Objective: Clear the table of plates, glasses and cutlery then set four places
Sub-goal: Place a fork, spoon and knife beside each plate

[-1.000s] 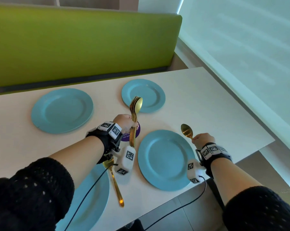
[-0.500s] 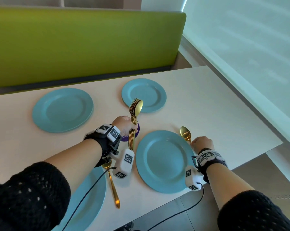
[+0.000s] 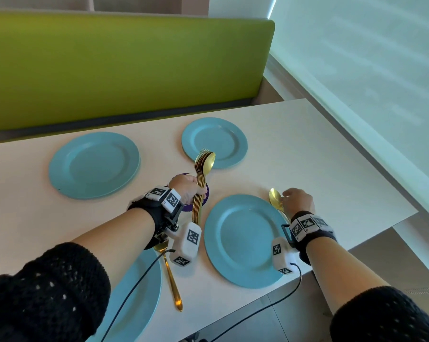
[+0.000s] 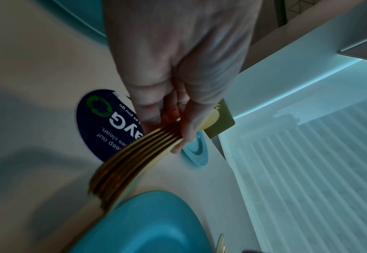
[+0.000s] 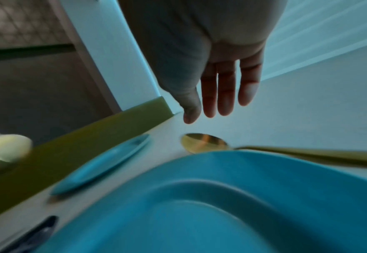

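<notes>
Several blue plates lie on the white table: a near right plate, a near left plate, a far left plate and a smaller far plate. My left hand grips a bundle of gold cutlery upright above a purple sticker; the same bundle shows in the left wrist view. A gold spoon lies on the table right of the near right plate. My right hand hovers over it with straight fingers, holding nothing. Another gold spoon lies beside the near left plate.
A green bench back runs along the far side of the table. A pale window blind stands to the right. The table's near edge and right corner drop to a grey floor. Cables hang from both wrist cameras.
My right hand has let go of the gold spoon, which now lies on the table beside the near right plate, and its fingers have straightened. My left hand keeps its grip on the bundle.
</notes>
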The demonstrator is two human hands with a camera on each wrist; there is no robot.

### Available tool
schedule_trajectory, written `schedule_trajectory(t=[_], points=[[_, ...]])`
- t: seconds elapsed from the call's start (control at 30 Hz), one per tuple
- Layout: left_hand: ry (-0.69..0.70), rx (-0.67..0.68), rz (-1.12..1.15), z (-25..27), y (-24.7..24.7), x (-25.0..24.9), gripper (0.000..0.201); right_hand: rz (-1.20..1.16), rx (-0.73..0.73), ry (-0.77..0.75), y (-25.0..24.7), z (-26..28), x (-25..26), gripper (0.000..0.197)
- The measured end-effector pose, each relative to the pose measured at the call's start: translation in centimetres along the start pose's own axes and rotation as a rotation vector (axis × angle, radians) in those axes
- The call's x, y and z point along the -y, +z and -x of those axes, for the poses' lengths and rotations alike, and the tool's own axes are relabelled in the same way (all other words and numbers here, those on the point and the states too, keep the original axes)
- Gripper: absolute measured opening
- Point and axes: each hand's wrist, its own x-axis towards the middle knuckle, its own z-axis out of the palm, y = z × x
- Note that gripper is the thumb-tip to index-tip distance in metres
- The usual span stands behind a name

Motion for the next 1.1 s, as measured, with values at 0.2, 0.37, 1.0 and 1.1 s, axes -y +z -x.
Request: schedule_trajectory(t=[0.2, 0.37, 1.0, 1.1], points=[[0.008, 0.065, -0.09, 1.4, -1.1, -1.0, 0.011, -0.033, -0.004, -0.379, -0.5, 2.7, 8.1, 0.021], [0.047, 0.16, -0.072, 2.8, -2.4, -1.8, 0.01, 0.087, 0.081, -0.667, 0.0, 6.3, 13.3, 0.021], [0.031, 0.324, -0.272, 5.4, -7.9, -2.2, 0.013, 0.44, 0.304, -0.932, 2.1, 9.9, 17.4, 0.023], [0.023, 0.302, -0.253, 4.1, -8.0, -2.6, 0.014, 0.462, 0.329, -0.942, 2.1, 8.7, 18.0, 0.022]])
